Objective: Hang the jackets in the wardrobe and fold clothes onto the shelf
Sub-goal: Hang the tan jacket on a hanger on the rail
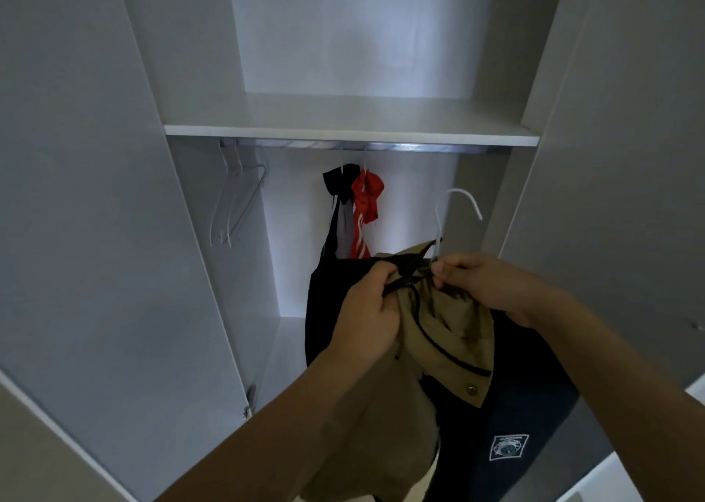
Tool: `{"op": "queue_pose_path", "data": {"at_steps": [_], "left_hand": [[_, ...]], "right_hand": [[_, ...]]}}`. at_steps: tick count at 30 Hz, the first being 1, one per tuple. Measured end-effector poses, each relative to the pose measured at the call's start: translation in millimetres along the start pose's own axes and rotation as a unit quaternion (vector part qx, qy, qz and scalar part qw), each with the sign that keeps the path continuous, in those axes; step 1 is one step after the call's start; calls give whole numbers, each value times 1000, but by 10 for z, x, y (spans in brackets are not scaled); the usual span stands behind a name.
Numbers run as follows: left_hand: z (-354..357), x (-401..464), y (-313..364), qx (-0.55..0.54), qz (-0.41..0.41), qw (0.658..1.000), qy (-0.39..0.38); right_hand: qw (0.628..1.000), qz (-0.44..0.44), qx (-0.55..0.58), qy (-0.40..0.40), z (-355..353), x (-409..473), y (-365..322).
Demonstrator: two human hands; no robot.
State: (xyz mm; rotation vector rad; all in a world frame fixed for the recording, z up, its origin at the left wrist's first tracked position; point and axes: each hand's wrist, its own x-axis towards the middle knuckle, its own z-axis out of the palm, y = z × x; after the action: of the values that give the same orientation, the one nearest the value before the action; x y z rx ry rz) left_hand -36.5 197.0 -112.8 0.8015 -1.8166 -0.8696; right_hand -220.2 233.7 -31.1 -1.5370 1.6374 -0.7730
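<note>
Head view, left hand (366,310) gripping tan cloth jacket's (446,333) dark collar, right hand (492,288) pinching white wire hanger's (444,215) neck, below grey wardrobe's metal rail (381,146), beside hung red garment (366,204).

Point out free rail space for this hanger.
Free: rail right of the red jacket, up to the wardrobe's right wall; also between the empty hangers at left and the dark jacket. Crowded: mid-rail, where the two jackets hang together. Both hands hold the tan jacket.
</note>
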Motion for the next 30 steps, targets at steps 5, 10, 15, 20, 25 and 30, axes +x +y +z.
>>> {"op": "queue_pose_path", "data": {"at_steps": [5,10,15,20,25,30], "left_hand": [[70,-97,-29,120,-22,992,-25],[-135,-56,31,160,21,982,-102],[-548,-86,42,170,34,970,-173],[-775,-49,-77,238,-51,939,-244],[-719,-74,-236,304,-115,911,-254],[-441,-145,-227,266,-68,947,-164]], "right_hand": [[984,74,113,119,155,150,-1],[980,47,-46,190,182,279,41],[975,26,-113,190,20,336,121],[986,30,-94,134,50,390,52],[996,62,-31,-54,-30,285,-193],[975,55,-125,-177,23,189,-416]]}}
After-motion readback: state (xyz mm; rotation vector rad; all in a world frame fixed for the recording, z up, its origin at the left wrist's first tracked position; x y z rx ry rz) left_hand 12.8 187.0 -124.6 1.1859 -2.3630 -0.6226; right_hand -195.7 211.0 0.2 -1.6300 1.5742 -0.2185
